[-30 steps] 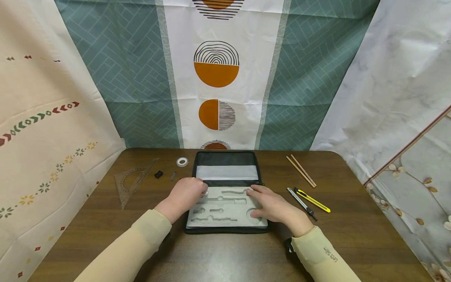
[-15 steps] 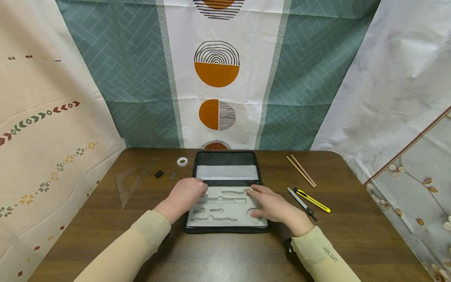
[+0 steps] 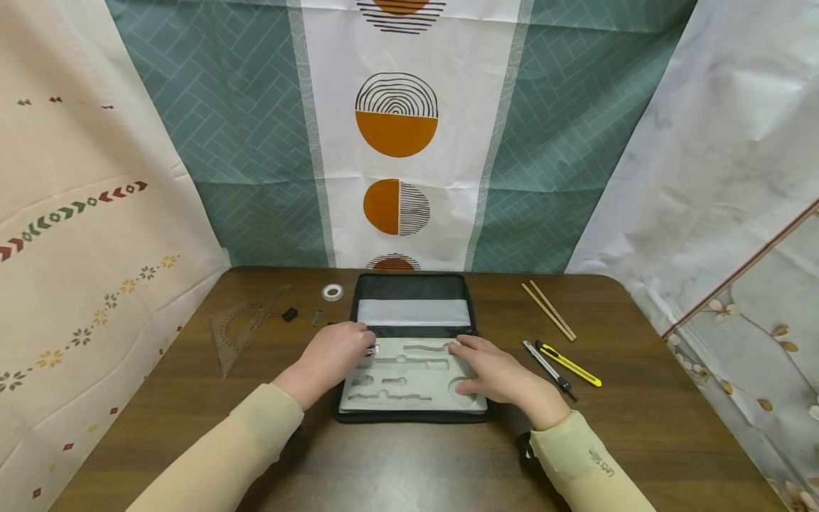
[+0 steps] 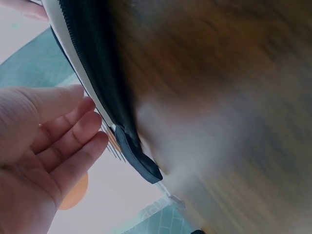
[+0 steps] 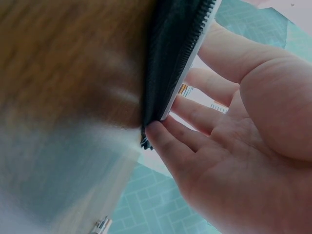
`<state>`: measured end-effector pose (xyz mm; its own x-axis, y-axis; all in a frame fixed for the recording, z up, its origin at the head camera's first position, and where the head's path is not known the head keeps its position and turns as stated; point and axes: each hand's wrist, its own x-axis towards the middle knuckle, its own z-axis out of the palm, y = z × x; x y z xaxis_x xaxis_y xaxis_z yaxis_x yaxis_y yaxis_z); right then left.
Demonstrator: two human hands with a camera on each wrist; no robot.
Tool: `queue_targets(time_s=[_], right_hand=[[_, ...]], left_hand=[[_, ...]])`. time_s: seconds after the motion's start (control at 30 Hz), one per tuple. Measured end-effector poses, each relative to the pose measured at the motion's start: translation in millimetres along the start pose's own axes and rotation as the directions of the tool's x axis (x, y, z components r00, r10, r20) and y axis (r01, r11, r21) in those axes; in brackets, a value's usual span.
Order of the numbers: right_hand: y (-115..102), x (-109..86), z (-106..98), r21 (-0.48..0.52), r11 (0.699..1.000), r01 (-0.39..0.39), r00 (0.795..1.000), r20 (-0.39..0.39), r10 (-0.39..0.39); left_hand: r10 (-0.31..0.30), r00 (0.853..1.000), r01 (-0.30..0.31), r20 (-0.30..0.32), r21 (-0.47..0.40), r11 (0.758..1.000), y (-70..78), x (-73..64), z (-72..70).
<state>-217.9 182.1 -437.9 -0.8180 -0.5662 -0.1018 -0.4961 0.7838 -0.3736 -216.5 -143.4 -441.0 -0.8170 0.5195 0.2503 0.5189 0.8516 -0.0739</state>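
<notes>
An unzipped black case (image 3: 409,287) lies on the table, its lid folded back. Its lower half holds a pale grey tray (image 3: 416,375) with shaped recesses. My left hand (image 3: 335,355) is at the tray's upper left, fingers bent down; a tiny light and dark piece (image 3: 374,349) shows by the fingertips, its kind unclear. In the left wrist view, the thumb and fingers are close together beside the tray's edge; whether they pinch something is hidden. My right hand (image 3: 489,373) rests on the tray's right side, fingers spread, with fingertips along the zipper edge (image 5: 173,73) in the right wrist view.
Left of the case lie a clear set square (image 3: 239,331), a black sharpener-like piece (image 3: 290,314), a small grey piece (image 3: 316,318) and a white tape roll (image 3: 332,292). On the right are two wooden sticks (image 3: 549,311), a compass (image 3: 550,370) and a yellow cutter (image 3: 569,363).
My left hand and forearm have shifted slightly left, and a little more shows at the left fingertips. The right hand stays where it was. The head view has tilted a touch.
</notes>
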Motion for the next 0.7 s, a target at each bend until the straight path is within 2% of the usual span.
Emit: queue_targets(time_s=[0.27,0.5,0.7], right_hand=[[1.0,-1.0,0.2,0.010,1.000,-0.005,1.000,-0.005,0.005],[-0.4,-1.3,-1.6,0.019,1.000,-0.001,1.000,-0.005,0.001],[-0.3,-1.9,-1.9,0.018,1.000,-0.002,1.000,0.007,0.002]], left_hand=[[-0.029,0.996,0.030,-0.090,0.009,1.000,-10.9,-6.2,-10.2],[-0.099,0.990,0.102,-0.104,0.017,0.995,-34.6,-9.7,-19.0],[-0.146,0.984,0.149,-0.106,0.021,0.989,-52.0,-17.7,-16.7]])
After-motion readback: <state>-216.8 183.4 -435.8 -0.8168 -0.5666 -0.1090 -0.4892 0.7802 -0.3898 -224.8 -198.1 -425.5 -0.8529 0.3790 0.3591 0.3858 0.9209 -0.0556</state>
